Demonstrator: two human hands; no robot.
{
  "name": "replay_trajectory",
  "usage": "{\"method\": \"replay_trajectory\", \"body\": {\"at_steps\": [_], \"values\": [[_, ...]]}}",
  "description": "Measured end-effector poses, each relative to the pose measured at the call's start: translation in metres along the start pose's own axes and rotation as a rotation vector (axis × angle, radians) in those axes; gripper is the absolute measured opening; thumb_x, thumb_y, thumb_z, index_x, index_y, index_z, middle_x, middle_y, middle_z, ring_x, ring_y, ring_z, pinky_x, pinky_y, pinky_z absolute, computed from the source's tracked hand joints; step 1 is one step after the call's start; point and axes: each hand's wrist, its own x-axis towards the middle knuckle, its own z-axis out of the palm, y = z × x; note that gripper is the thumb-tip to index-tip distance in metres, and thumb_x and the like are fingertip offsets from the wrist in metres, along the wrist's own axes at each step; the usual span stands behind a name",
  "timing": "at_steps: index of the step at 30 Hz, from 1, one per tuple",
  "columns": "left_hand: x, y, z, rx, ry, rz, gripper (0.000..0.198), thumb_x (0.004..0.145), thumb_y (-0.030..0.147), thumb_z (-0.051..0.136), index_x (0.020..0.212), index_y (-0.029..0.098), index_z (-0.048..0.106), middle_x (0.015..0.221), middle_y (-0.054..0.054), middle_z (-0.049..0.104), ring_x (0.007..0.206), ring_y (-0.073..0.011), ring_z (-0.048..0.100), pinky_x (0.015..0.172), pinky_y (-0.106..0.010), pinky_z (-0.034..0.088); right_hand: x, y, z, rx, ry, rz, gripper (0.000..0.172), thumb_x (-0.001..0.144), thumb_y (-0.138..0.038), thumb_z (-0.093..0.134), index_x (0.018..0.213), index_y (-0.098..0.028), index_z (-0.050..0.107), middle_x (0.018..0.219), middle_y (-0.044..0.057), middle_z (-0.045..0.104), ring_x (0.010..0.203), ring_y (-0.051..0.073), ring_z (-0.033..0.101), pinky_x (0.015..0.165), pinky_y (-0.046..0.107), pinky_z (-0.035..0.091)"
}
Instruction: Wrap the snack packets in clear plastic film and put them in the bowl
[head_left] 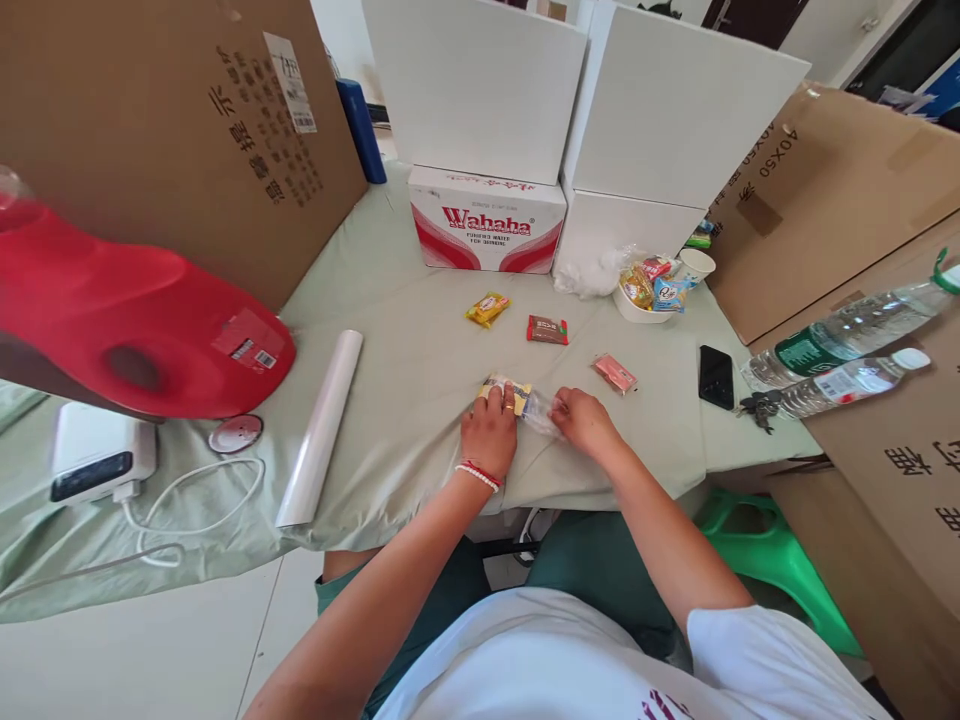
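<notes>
Packet (523, 401), one: yellow and dark blue print with a clear, crinkled end. Lies flat at the near side of the tabletop (412, 345), in front of the seated person, where both hands reach it with the elbows bent.

Left hand (489, 428), one: laid over the printed part from the near side, fingers close together and lightly bent, a ring on one, beads at the wrist. The placing probably serves to steady the packet against the cloth. Whether the thumb grips underneath cannot be told.

Right hand (586, 420), one: fingertips pinching the clear end, which leaves the slack film drawn out between the hands; the left appears to act as anchor to this hold.

Wrapped snacks, three, set apart beyond the hands: yellow (488, 309), red-brown (547, 329) and pink (615, 374). The spacing leaves each within easy reach and touching no other.

White bowl (639, 313), one: heaped with further wrapped pieces, its wall keeping the pile together; a paper cup (697, 264) just beside it.

Wahaha carton (487, 222), one: at the back, seemingly a base for the white box (476, 90) above.

White roll (321, 430), one: lying lengthwise at the left, well apart from the hands, so out of their way.

Phone (716, 377), one: flat near the right edge, bottles beyond.
</notes>
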Motion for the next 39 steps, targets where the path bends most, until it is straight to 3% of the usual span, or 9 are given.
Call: {"method": "replay_trajectory", "body": {"at_steps": [5, 9, 13, 19, 24, 26, 29, 33, 39], "values": [[0.001, 0.001, 0.0, 0.025, 0.081, 0.085, 0.045, 0.103, 0.015, 0.039, 0.141, 0.011, 0.063, 0.118, -0.021, 0.07, 0.106, -0.0341, 0.061, 0.081, -0.047, 0.044, 0.03, -0.043, -0.018, 0.035, 0.119, -0.12, 0.014, 0.096, -0.028, 0.06, 0.107, -0.023, 0.067, 0.095, 0.002, 0.075, 0.086, 0.019, 0.065, 0.072, 0.027, 0.039], [0.0, 0.001, -0.001, -0.011, 0.074, 0.133, 0.034, 0.098, 0.009, 0.042, 0.098, 0.012, 0.076, 0.105, -0.02, 0.071, 0.107, -0.0338, 0.062, 0.085, -0.046, 0.042, 0.069, -0.086, -0.01, -0.241, -0.014, -0.222, 0.024, 0.095, -0.016, 0.055, 0.113, -0.021, 0.07, 0.103, 0.007, 0.076, 0.095, 0.024, 0.068, 0.075, 0.03, 0.043], [-0.014, -0.018, -0.004, -0.153, 0.091, 0.255, 0.029, 0.095, 0.013, 0.05, 0.108, 0.014, 0.075, 0.113, -0.016, 0.073, 0.109, -0.0298, 0.066, 0.102, -0.048, 0.042, 0.076, -0.102, 0.008, -0.33, -0.075, -0.312, 0.027, 0.099, -0.014, 0.051, 0.115, -0.015, 0.072, 0.113, 0.016, 0.073, 0.107, 0.028, 0.066, 0.089, 0.035, 0.047], [-0.051, -0.06, -0.009, -0.382, 0.177, 0.123, 0.029, 0.093, 0.017, 0.05, 0.103, 0.023, 0.077, 0.11, -0.007, 0.079, 0.105, -0.0239, 0.071, 0.115, -0.05, 0.042, 0.046, -0.086, 0.041, -0.338, 0.02, -0.481, 0.05, 0.096, -0.045, 0.071, 0.128, -0.005, 0.066, 0.128, 0.023, 0.061, 0.127, 0.035, 0.049, 0.113, 0.046, 0.04], [-0.061, -0.071, -0.016, -0.555, 0.256, -0.001, 0.027, 0.096, 0.023, 0.049, 0.096, 0.023, 0.076, 0.105, -0.007, 0.078, 0.103, -0.0242, 0.072, 0.105, -0.048, 0.053, 0.05, -0.073, 0.042, -0.226, -0.004, -0.533, 0.027, 0.098, -0.015, 0.059, 0.125, -0.012, 0.067, 0.129, 0.02, 0.063, 0.127, 0.031, 0.048, 0.114, 0.047, 0.043], [-0.059, -0.067, -0.02, -0.68, 0.268, -0.064, 0.026, 0.099, 0.029, 0.05, 0.099, 0.023, 0.075, 0.106, -0.008, 0.077, 0.104, -0.0235, 0.072, 0.101, -0.044, 0.056, 0.053, -0.068, 0.032, -0.07, 0.025, -0.497, 0.033, 0.099, -0.006, 0.048, 0.124, -0.014, 0.068, 0.129, 0.018, 0.066, 0.126, 0.029, 0.053, 0.115, 0.047, 0.042], [-0.053, -0.057, -0.028, -0.987, 0.265, -0.234, 0.031, 0.098, 0.043, 0.06, 0.118, 0.022, 0.07, 0.124, -0.011, 0.071, 0.115, -0.024, 0.069, 0.096, -0.04, 0.059, 0.043, -0.059, 0.019, 0.445, 0.07, -0.368, 0.034, 0.105, -0.024, 0.047, 0.132, -0.021, 0.066, 0.128, 0.009, 0.07, 0.124, 0.025, 0.06, 0.113, 0.042, 0.046], [-0.041, -0.038, -0.032, -1.504, 0.046, -0.419, 0.064, 0.088, 0.06, 0.071, 0.139, 0.024, 0.055, 0.143, -0.015, 0.062, 0.119, -0.0261, 0.069, 0.086, -0.038, 0.062, 0.008, -0.041, 0.025, 1.186, -0.156, -0.199, 0.048, 0.095, -0.06, 0.061, 0.126, -0.025, 0.069, 0.113, 0.004, 0.075, 0.107, 0.024, 0.07, 0.096, 0.038, 0.056], [-0.031, -0.002, -0.021, -1.488, -0.259, -0.323, 0.066, 0.083, 0.066, 0.074, 0.127, 0.018, 0.064, 0.12, -0.013, 0.075, 0.103, -0.0262, 0.075, 0.087, -0.041, 0.063, -0.036, -0.007, 0.049, 1.072, -0.053, -0.05, 0.04, 0.09, -0.056, 0.067, 0.114, -0.025, 0.076, 0.108, 0.004, 0.077, 0.1, 0.023, 0.071, 0.093, 0.037, 0.057]]}}
